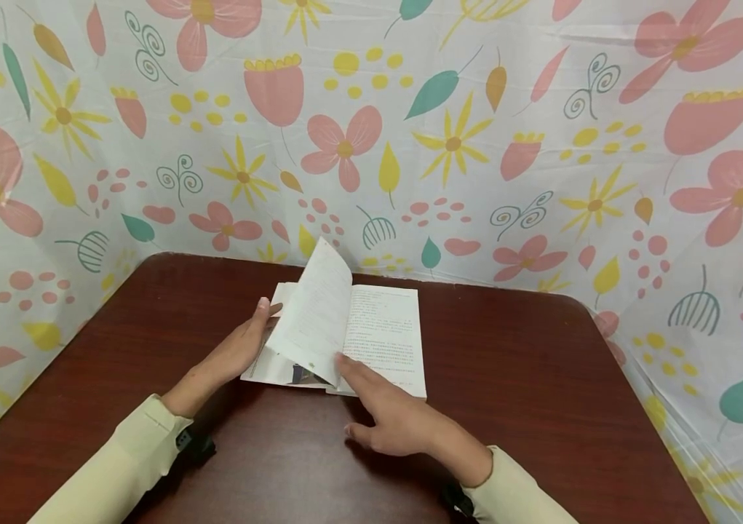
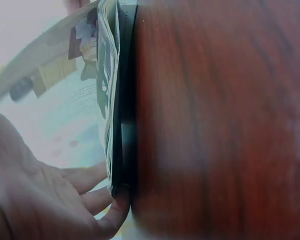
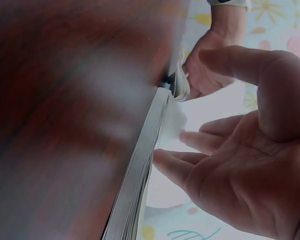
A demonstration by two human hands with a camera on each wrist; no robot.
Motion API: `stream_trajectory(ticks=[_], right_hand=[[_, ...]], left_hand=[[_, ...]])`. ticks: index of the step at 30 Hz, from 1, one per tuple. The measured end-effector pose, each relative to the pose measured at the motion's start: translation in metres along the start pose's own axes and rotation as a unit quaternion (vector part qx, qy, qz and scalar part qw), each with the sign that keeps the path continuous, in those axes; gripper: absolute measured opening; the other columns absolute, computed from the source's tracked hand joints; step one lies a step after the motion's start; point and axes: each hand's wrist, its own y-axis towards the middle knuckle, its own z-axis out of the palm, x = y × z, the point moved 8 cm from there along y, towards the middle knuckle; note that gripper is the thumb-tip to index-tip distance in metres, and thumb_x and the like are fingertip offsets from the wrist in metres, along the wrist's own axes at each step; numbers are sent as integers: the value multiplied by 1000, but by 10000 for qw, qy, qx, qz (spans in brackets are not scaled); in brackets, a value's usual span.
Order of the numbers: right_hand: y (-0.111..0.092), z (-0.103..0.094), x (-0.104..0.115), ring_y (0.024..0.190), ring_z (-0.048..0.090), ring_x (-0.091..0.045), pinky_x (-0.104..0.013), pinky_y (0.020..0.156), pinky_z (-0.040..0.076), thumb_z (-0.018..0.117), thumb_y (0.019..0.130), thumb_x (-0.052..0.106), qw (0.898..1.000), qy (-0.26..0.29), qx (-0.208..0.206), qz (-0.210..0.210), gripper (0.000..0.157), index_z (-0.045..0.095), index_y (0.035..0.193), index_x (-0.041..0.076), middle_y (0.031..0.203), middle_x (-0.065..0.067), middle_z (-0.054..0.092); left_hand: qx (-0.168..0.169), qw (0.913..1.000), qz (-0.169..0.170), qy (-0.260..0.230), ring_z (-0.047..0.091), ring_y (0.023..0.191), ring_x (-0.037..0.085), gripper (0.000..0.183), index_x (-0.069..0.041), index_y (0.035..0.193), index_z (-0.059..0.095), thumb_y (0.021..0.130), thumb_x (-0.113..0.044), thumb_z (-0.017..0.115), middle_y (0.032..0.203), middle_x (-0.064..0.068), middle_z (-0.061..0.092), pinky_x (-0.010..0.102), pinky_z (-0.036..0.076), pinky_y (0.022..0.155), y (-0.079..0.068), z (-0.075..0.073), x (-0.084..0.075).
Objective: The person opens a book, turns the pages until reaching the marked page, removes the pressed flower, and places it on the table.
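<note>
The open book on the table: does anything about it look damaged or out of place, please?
Nothing stands out as damaged or misplaced. One page of the book stands raised by the right hand, but that looks ordinary for leafing.

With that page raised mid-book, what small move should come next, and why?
Probably the right hand should ease the raised page down to the left: it leans that way over the open book, the right fingers are near its lower corner, and the left hand is at the book's left edge.
</note>
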Motion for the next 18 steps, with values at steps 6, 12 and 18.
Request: stream_trajectory(ticks=[6, 12, 18], right_hand=[[-2, 0, 2, 161, 23, -35, -49, 126, 28, 73, 100, 20, 9992, -395, 13, -61, 87, 22, 171, 13, 177, -3, 20], [-1, -1, 2, 158, 30, -36, -48, 125, 32, 73, 100, 19, 9976, -669, -106, -161, 81, 29, 169, 12, 175, -3, 27], [-1, -1, 3, 158, 31, -36, -48, 124, 32, 73, 100, 18, 9973, -688, -137, -238, 80, 31, 168, 11, 174, -4, 29]], left_hand=[[-198, 9993, -327, -52, 31, 156, 42, 92, -9, 171, 11, 106, -74, 9, 169, 25, 32, 62, 28, 121, 0, -5, 2], [-8, 9912, 268, 1297, 32, 155, 43, 96, -4, 171, 5, 107, -55, 56, 172, 24, 22, 60, 33, 120, 0, 6, -6], [292, 9771, 785, 1957, 38, 150, 48, 91, -22, 172, 18, 102, -50, 69, 175, 21, 4, 78, 34, 109, -7, 16, -15]])
